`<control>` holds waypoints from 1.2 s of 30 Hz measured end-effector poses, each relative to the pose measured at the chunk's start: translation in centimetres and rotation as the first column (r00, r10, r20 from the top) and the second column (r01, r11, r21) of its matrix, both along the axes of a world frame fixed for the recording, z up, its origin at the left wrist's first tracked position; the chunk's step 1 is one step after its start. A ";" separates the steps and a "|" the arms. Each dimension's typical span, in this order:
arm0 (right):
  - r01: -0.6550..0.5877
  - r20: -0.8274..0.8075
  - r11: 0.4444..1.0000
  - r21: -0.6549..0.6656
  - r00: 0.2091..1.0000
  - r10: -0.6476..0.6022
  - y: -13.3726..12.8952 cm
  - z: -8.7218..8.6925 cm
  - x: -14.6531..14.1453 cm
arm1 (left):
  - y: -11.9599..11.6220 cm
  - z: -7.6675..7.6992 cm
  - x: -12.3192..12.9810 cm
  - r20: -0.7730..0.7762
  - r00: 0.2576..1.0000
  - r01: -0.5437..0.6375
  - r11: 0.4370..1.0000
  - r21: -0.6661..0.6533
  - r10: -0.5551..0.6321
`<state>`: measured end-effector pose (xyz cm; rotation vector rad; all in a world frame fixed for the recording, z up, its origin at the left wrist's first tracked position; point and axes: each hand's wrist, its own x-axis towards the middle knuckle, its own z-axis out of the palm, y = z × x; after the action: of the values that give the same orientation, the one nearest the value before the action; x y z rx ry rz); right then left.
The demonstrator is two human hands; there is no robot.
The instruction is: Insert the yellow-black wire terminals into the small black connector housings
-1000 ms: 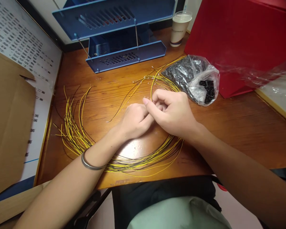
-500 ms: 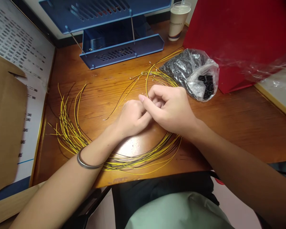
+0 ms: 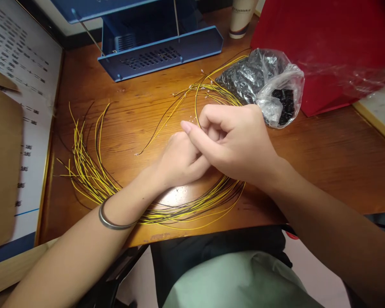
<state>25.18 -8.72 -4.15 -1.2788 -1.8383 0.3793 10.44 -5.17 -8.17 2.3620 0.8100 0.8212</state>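
My left hand (image 3: 182,158) is closed, its fingertips hidden beneath my other hand. My right hand (image 3: 237,141) is closed as well, thumb against curled fingers, touching the left one. A yellow and black wire (image 3: 196,102) runs down into the place where both hands meet; what each fingertip pinches is hidden. Around my hands a loose ring of yellow and black wires (image 3: 192,211) lies on the wooden table, with loose ends fanned out at the left. Small terminals show on wire ends near the top of the ring.
A clear plastic bag (image 3: 266,81) of small black parts lies at the upper right, beside a red box (image 3: 324,51). Behind stand a blue rack (image 3: 167,55) and a paper cup (image 3: 240,19). Cardboard (image 3: 3,171) leans at the left.
The view has shifted slightly, so the rack and cup sit higher in the picture. My hands stay together, and the right one appears slightly larger and turned a little.
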 end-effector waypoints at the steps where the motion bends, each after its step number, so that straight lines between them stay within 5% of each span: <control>1: -0.002 -0.015 1.000 0.001 1.000 0.002 0.0 0.0 0.0 | 0.0 0.0 0.0 0.010 1.000 0.001 1.000 0.011 -0.001; 11: -0.024 -0.045 1.000 -0.003 0.999 0.024 0.9 -0.8 0.2 | 0.9 0.1 -0.3 -0.006 0.994 -0.111 0.992 -0.061 0.111; 36: -0.035 -0.098 0.999 -0.031 0.995 0.032 0.9 -1.0 0.2 | 0.9 0.2 -0.2 -0.051 0.994 -0.103 0.989 -0.104 0.098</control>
<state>25.39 -7.77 -5.16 -1.2310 -1.7793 0.4840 10.21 -4.25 -7.95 2.2687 0.9740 0.7472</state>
